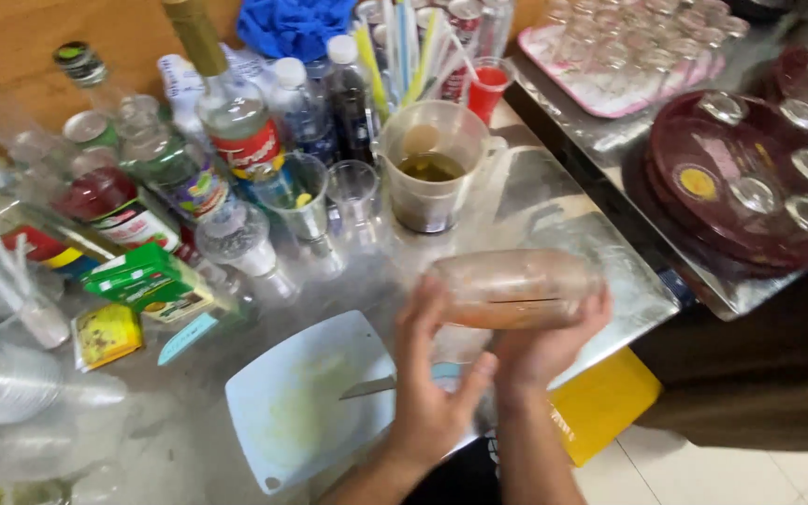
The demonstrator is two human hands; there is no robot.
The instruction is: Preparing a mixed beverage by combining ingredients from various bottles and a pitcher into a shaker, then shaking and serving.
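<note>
Both hands, left hand [427,388] and right hand [544,341], clamp a blurred, sideways plastic shaker [514,288] above the steel counter [600,281]; a loosened grip could spill it onto the cutting board [306,411].

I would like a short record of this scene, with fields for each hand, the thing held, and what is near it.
left hand: left hand grips the left end of the shaker
right hand: right hand grips the right end from below
held thing: clear shaker, lying sideways, blurred, pale orange liquid inside
below hands: cutting board, pale blue, with a knife on it
behind: plastic jug with dark liquid
left of jug: bottles and small glasses
far right: dark red tray of upturned glasses
surface: metal counter
</note>
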